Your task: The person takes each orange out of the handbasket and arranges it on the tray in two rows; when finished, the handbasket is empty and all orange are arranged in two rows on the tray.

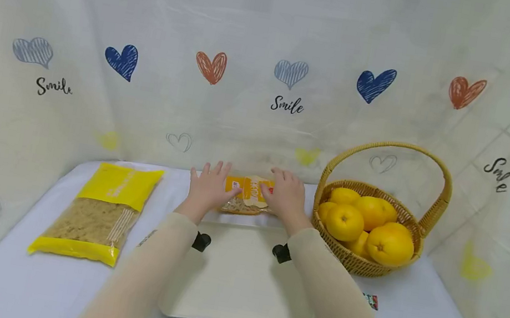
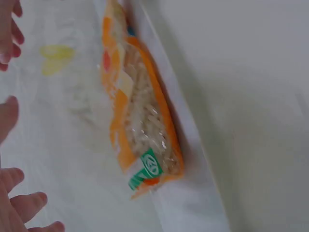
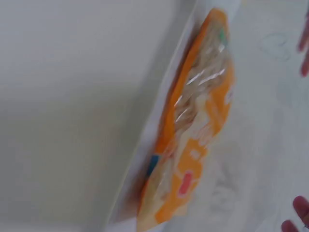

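Observation:
An orange-and-clear plastic bag [image 1: 251, 191] of pale, short pieces lies behind the cream tray [image 1: 239, 286]. On its left side is my left hand [image 1: 210, 188], fingers spread, and on its right my right hand [image 1: 285, 198], also with extended fingers. Neither hand grips anything. In the left wrist view, a gap shows between the bag [image 2: 145, 116] and the fingers at the left edge. The right wrist view shows the bag [image 3: 198, 121] whole beside the tray's edge, fingertips apart from it at the far right.
A wicker basket [image 1: 363, 267] of several oranges [image 1: 344, 222] stands at the right. A yellow bag [image 1: 96, 211] with tan contents lies at the left. A small packet [image 1: 371, 300] is partly hidden by the right sleeve. A heart-printed curtain [image 1: 238, 139] hangs behind the table.

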